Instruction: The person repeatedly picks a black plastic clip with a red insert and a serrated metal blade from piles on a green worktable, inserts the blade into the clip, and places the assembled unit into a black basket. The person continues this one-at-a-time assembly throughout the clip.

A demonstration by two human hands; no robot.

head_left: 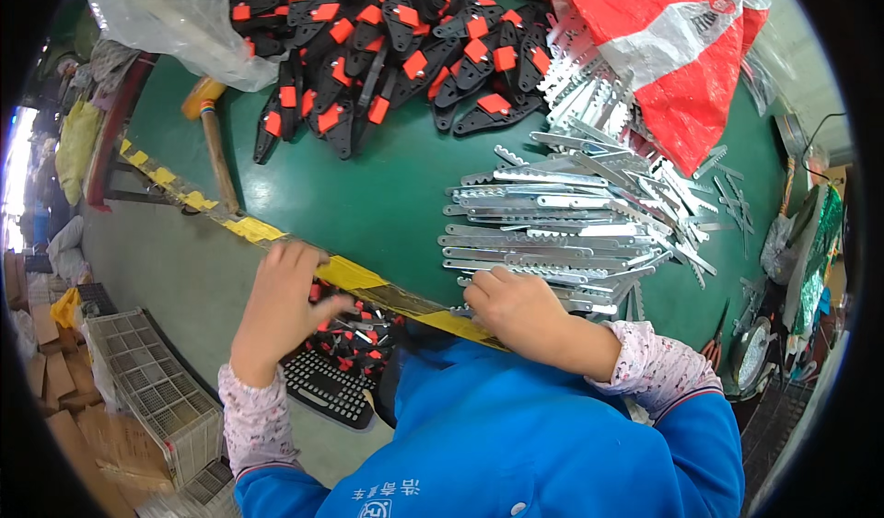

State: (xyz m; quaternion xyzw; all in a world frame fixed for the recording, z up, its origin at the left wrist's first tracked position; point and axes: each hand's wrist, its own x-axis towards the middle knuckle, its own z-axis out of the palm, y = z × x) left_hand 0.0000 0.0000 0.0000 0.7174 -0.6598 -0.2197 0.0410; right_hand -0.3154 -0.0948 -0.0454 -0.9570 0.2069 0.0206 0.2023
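Note:
My left hand is at the table's yellow-and-black taped edge. Its thumb stands apart from the fingers, and nothing shows between them. Farther right, my right hand is closed, fingers curled down beside the near end of a pile of notched metal strips. Whatever those fingers grip, if anything, is hidden. Most strips in the front stack lie crosswise, while others are scattered behind. At the back is a heap of black plastic parts with red blocks on them.
A yellow-headed mallet lies at the left of the green table. A clear plastic bag and a red-and-white sack flank the heap. Below the edge, a black basket holds similar parts. Grey crates stand on the floor.

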